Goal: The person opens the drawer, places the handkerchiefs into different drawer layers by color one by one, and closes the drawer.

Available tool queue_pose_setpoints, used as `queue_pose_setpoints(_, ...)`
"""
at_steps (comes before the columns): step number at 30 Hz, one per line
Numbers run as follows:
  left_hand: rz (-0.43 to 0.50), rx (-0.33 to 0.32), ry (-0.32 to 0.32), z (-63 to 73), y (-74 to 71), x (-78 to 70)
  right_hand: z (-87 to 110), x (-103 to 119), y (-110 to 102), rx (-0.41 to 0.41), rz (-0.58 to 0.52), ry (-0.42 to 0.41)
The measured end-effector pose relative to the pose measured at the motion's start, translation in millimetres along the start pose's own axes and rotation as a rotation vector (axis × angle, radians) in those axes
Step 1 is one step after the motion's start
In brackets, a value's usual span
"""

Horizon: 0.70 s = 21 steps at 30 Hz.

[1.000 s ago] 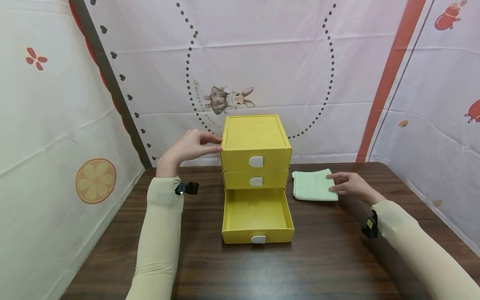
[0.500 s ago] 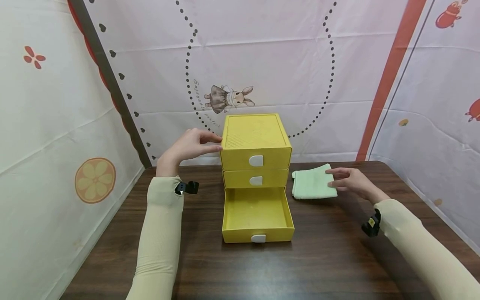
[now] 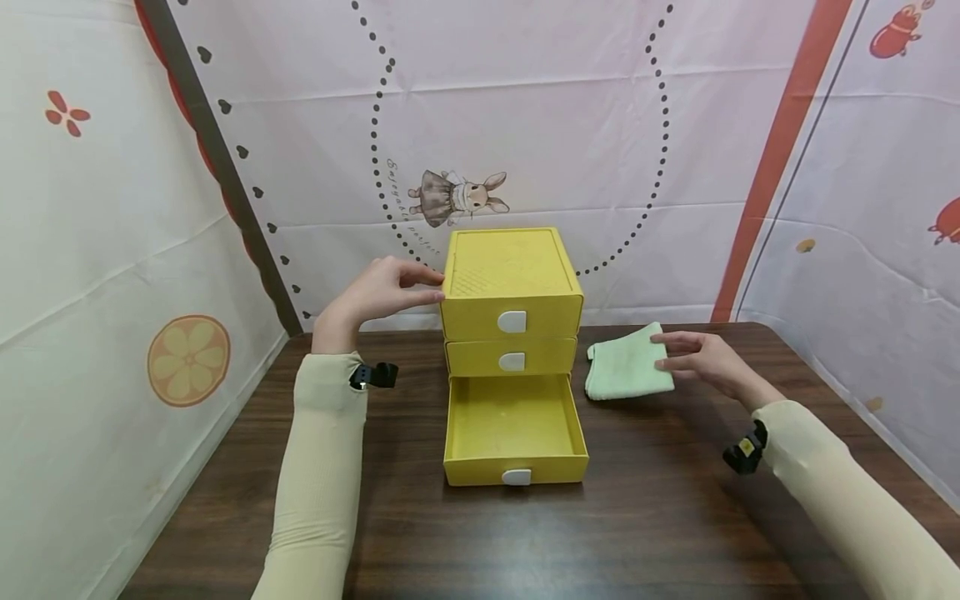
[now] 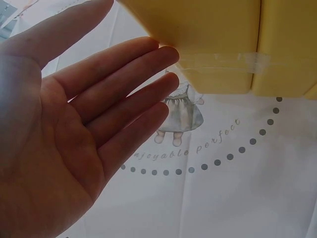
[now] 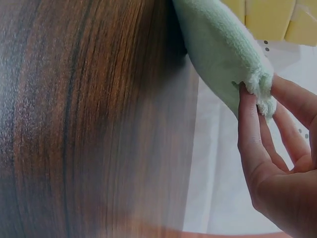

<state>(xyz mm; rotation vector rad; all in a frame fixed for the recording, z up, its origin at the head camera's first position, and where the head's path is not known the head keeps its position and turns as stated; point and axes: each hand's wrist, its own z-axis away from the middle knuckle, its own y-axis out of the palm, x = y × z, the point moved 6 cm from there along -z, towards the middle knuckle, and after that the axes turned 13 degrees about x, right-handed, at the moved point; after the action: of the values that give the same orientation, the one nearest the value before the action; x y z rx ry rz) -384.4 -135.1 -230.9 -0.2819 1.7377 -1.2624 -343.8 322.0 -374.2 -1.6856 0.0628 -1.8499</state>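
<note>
A yellow drawer cabinet (image 3: 513, 260) stands mid-table, its bottom drawer (image 3: 514, 417) pulled out and bare inside. My left hand (image 3: 378, 290) rests its fingertips on the cabinet's upper left edge; in the left wrist view the fingers (image 4: 121, 74) lie straight beside the yellow wall. To the cabinet's right, my right hand (image 3: 708, 365) pinches the right edge of a folded pale green cloth (image 3: 626, 365). Seen from the right wrist, thumb and fingertips grip the cloth's layered edge (image 5: 260, 89), and that side is raised off the wood.
The upper two drawers (image 3: 513, 358) are closed, each with a white tab handle. Under everything lies a dark wood tabletop (image 3: 637, 517). A printed cloth backdrop (image 3: 517, 100) rises behind the table and along both sides.
The right hand has lifted the cloth's right side, tilting it up and slightly away. The left hand and the cabinet keep their places.
</note>
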Motion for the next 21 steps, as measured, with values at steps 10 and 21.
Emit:
queue_pose_setpoints(10,-0.010,0.005,0.008,-0.3,1.0,-1.5,9.8,8.2,1.8,-0.015,0.006,-0.023)
queue_pose_setpoints(21,-0.008,0.000,0.003,-0.3,0.6,-0.9,22.1,22.1,3.7,-0.031,0.009,-0.038)
